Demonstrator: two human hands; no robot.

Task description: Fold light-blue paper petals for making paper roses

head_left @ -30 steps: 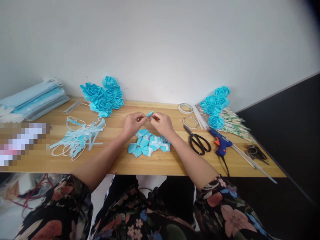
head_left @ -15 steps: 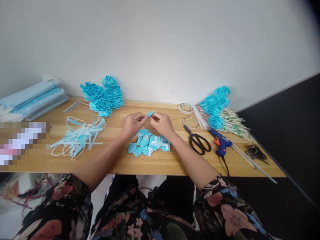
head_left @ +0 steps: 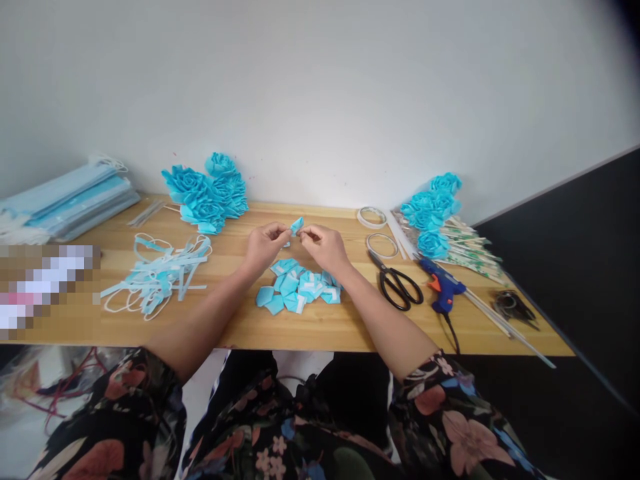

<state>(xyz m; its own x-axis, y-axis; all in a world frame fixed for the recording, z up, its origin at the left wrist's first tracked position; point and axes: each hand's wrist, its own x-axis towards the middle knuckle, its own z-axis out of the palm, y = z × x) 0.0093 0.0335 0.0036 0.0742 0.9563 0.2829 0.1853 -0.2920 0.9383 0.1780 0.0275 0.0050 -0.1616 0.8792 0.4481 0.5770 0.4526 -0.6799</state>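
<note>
Between my two hands, above the middle of the table, is a small folded blue petal piece (head_left: 297, 225). My left hand (head_left: 267, 248) pinches it from the left, fingers closed. From the other side, my right hand (head_left: 323, 248) is closed with its fingertips at the lower edge of the same piece. Just below my hands lies a pile of folded blue petals (head_left: 295, 285), some with white strips on them. Blue rose-like flowers stand in a bunch at the back left (head_left: 205, 193) and in another bunch at the right (head_left: 433, 213).
Cut ear-loop strips (head_left: 163, 273) and stacked blue masks (head_left: 75, 197) lie on the left. On the right are tape rolls (head_left: 371, 217), black scissors (head_left: 397, 283), a blue glue gun (head_left: 443, 283), wooden sticks (head_left: 493, 313) and a dark tangled item (head_left: 515, 307). A wall stands behind.
The blue piece now shows higher and more upright between my fingertips. My left hand has shifted slightly left, opening a small gap between the hands. The pile is unchanged.
</note>
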